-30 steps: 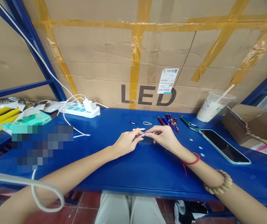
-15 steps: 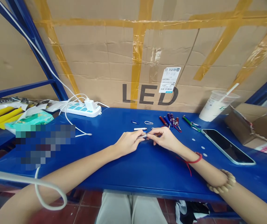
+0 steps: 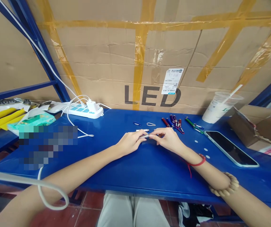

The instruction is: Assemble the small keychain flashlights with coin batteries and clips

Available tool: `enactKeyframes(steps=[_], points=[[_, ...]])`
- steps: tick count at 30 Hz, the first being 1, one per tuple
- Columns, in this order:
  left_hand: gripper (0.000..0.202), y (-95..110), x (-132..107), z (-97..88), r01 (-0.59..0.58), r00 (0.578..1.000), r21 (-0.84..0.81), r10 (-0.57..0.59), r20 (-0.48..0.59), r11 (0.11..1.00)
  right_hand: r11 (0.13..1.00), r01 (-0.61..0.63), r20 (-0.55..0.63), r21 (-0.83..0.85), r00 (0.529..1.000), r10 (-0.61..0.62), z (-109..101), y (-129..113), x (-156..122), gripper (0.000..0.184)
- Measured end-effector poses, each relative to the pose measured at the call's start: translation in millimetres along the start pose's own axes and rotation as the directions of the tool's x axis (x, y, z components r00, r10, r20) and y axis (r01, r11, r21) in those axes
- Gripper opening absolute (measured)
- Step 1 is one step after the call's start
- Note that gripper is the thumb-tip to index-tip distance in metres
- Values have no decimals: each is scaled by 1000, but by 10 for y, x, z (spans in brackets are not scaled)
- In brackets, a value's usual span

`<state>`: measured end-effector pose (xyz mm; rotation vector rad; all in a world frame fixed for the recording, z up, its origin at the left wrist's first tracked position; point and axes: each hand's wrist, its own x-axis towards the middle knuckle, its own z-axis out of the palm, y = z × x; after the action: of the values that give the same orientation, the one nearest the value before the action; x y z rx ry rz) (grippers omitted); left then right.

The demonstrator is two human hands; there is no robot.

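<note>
My left hand (image 3: 129, 143) is closed around a small silver tube (image 3: 145, 136), thumb and fingers along its length. At the tube's right end, the thumb and fingertips of my right hand (image 3: 168, 139) pinch together; whether they hold a separate small part there is hidden. Just behind the fingers lies another silver tube (image 3: 142, 130). Farther back are a blue carabiner (image 3: 137, 123) and a silver carabiner (image 3: 151, 124). Beyond my right hand, several red, blue and purple tubes (image 3: 173, 119) with carabiners lie in a cluster, and a green tube (image 3: 189, 120) lies beside them.
A phone (image 3: 230, 148), a plastic cup with a straw (image 3: 214, 108) and an open cardboard box (image 3: 246, 126) stand right. A white power strip (image 3: 78, 110), cables and a green packet (image 3: 39, 118) lie left. A large carton (image 3: 107, 63) walls off the blue table's back (image 3: 126, 176).
Both hands have shifted only slightly around the silver tube, and more of the tube shows between the fingers. The things on the table lie as before.
</note>
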<state>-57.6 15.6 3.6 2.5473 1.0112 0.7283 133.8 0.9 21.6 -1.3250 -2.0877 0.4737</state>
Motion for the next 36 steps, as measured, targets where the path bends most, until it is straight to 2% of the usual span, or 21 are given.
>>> enactKeyframes(steps=[4,10,16,21,25,28,32,36], points=[[21,0,10,-6,11,1000,10,-11,-2,1000,980,66,-76,-187,994,-81,-19,11,-4,18],[27,28,19,7,11,1000,-67,-11,1,998,972,85,-162,-217,979,-122,-32,52,16,13],[28,-20,37,81,11,1000,-228,-10,5,974,951,141,-131,-275,975,-182,-36,57,-1,14],[29,-9,24,77,22,999,-272,-14,30,962,929,222,-72,-295,965,-253,-44,72,-14,15],[30,8,11,69,3,999,-255,10,49,967,881,362,10,-304,926,-377,-42,113,-36,20],[29,33,14,62,29,999,-289,-14,52,957,822,447,41,-353,885,-463,-38,135,-53,24],[26,82,28,34,110,993,-406,-85,79,907,744,486,43,-458,848,-528,-44,122,-76,28],[27,95,37,10,131,990,-439,-94,106,889,683,511,90,-522,829,-552,-58,86,-98,35]])
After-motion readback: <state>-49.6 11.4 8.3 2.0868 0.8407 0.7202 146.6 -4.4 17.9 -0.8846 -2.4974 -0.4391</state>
